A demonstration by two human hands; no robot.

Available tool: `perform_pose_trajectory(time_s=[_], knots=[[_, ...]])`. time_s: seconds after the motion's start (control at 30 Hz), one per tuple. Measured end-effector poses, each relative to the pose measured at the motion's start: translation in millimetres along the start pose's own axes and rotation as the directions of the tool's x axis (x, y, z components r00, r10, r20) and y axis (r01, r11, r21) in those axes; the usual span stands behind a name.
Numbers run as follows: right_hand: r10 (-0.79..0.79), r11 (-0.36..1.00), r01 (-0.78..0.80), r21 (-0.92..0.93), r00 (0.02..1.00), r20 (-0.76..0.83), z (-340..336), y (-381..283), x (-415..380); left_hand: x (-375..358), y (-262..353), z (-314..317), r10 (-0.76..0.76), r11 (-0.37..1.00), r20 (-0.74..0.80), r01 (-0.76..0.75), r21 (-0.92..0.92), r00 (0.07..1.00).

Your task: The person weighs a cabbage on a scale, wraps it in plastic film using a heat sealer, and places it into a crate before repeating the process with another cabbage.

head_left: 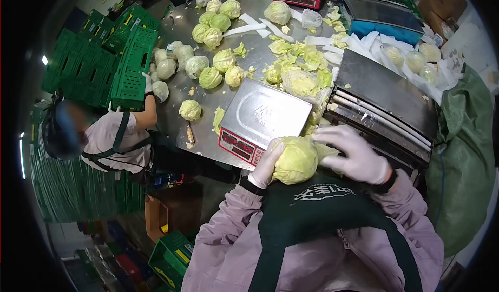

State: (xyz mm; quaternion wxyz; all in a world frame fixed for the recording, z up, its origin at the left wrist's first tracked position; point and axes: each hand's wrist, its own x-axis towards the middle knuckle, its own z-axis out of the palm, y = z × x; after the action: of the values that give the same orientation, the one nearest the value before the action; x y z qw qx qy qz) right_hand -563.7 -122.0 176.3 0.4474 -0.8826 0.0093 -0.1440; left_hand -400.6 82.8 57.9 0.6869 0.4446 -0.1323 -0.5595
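Note:
My gloved left hand point(267, 163) is wrapped round the left side of a pale green cabbage point(295, 161), held in front of my apron. On its other side, my gloved right hand point(356, 154) has its fingers and thumb curled about a loose outer cabbage leaf point(326, 151). Just beyond the cabbage stands a weighing scale point(265, 111) with a bare steel plate and a red front panel. Loose leaves point(306, 58) and a net-covered cabbage point(301, 83) lie behind the scale.
Several cabbages point(210, 77) and wrapped ones point(166, 68) lie on the steel table point(174, 105). A knife point(190, 134) lies near its edge. A wrapping machine point(382, 84) stands right, by a green sack point(465, 167). A co-worker point(117, 141) handles a green crate point(134, 66) at left.

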Motion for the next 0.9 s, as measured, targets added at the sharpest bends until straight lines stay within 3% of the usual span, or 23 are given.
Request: perform_pose_trajectory(time_s=[0.03,0.1,0.17,0.23,0.3,0.53,0.6,0.67,0.73,0.77,0.8,0.87,0.9], knots=[[-0.050,0.996,0.052,-0.079,0.998,0.029,10,-13,8,0,9,12,0.031,0.993,-0.065,-0.023,0.115,0.997],[-0.119,0.976,0.132,-0.174,0.989,0.085,32,-29,18,2,7,15,0.042,0.985,-0.108,-0.022,0.174,0.993],[-0.151,0.960,0.157,-0.233,0.988,0.043,50,-23,19,3,9,15,0.058,0.972,-0.149,-0.021,0.234,0.987],[-0.193,0.946,0.194,-0.259,0.981,0.030,52,-17,22,3,11,16,0.069,0.978,-0.169,-0.033,0.205,0.983],[-0.295,0.924,0.320,-0.209,0.945,0.143,49,-11,23,4,8,13,0.063,0.984,-0.176,-0.031,0.177,0.982],[-0.346,0.929,0.358,-0.092,0.929,0.129,29,-3,9,7,13,15,-0.015,0.998,-0.175,0.003,-0.068,0.984],[-0.275,0.960,0.279,-0.016,0.953,0.125,19,3,-2,8,16,14,-0.088,0.920,-0.023,0.072,-0.386,0.996],[-0.249,0.968,0.245,0.055,0.962,0.108,12,18,-17,8,15,6,-0.056,0.951,-0.097,0.024,-0.307,0.994],[0.150,0.985,-0.115,-0.130,0.942,0.299,3,27,-29,6,19,2,-0.030,0.926,-0.143,-0.027,-0.376,0.989],[0.332,0.933,-0.226,-0.280,0.841,0.427,1,32,-32,5,21,1,-0.029,0.927,-0.143,-0.026,-0.375,0.989],[0.332,0.933,-0.226,-0.280,0.842,0.425,5,35,-33,4,23,0,0.014,0.926,-0.158,-0.073,-0.370,0.987],[0.146,0.981,-0.115,-0.156,0.969,0.201,13,38,-36,3,30,1,0.103,0.920,-0.185,-0.165,-0.356,0.977],[0.241,0.967,-0.213,-0.139,0.941,0.237,15,38,-33,1,32,1,0.160,0.940,-0.155,-0.198,-0.278,0.975]])
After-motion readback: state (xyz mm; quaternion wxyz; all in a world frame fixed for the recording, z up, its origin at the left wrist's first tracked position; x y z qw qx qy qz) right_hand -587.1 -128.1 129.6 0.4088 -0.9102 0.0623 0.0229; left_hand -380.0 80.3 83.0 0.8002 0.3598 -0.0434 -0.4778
